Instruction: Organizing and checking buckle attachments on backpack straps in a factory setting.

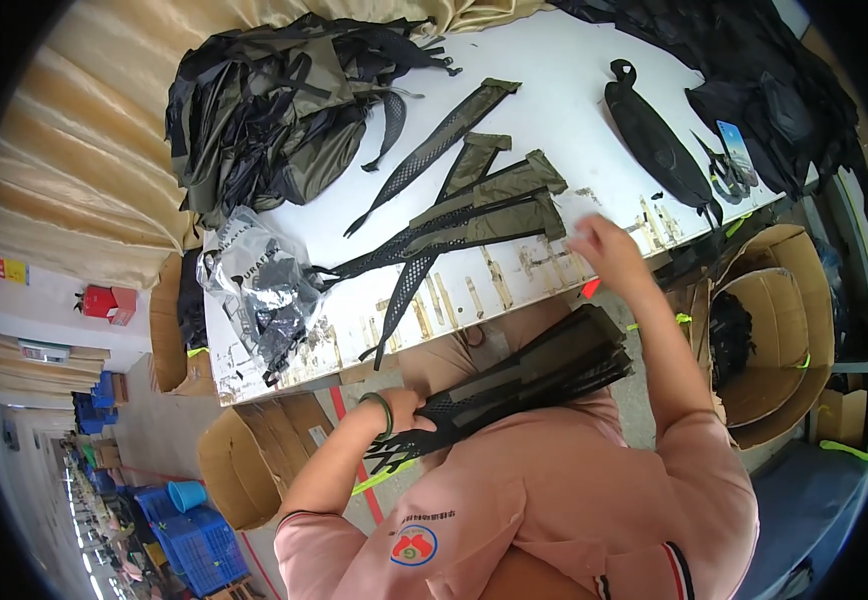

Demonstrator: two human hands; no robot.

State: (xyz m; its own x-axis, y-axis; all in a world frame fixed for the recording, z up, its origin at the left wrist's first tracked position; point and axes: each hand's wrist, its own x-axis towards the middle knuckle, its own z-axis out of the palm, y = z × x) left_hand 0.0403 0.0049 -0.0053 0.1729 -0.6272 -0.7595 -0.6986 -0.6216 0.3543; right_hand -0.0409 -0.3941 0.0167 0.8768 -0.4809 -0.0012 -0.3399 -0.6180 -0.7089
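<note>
My left hand (406, 410), a green bangle on its wrist, is closed round the narrow mesh end of a bundle of dark olive and black shoulder straps (544, 370). The bundle lies slantwise across my lap, its wider ends toward the right. My right hand (602, 248) is over the table's front edge, fingers slightly bent and apart, with nothing seen in them. Just left of it, more olive straps with black mesh (494, 210) lie overlapping on the white table (544, 90). A single similar strap (434, 150) lies farther back.
Olive and black bag pieces (274, 110) are heaped at the back left, with a clear plastic bag (259, 285) in front. A long black padded piece (654, 135), scissors (722, 178), a phone (736, 150) and black fabric (774, 100) lie right. Cardboard boxes (239, 465) (804, 330) flank me.
</note>
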